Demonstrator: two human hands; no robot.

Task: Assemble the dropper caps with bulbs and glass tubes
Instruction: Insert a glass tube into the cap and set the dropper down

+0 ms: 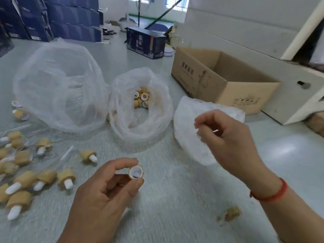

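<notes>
We judge the step in hand to be fitting a bulb into a bare cap. Our left hand [105, 186] pinches a small tan cylindrical dropper cap with a white plastic lining [136, 172] between thumb and forefinger, its open mouth turned up toward us, low over the grey-green work surface [175, 207]. Our right hand [226, 137] hangs raised over the crumpled white plastic bag at right [185, 123], fingers curled with the tips drawn together; whether they pinch a bulb we cannot tell, the frame being blurred there. Next, we reckon, a white bulb must be brought to the cap's mouth and pressed through squarely. More empty caps lie in the middle clear plastic bag [140, 100]; finished caps with white rubber bulbs [43, 179] lie scattered at left.
</notes>
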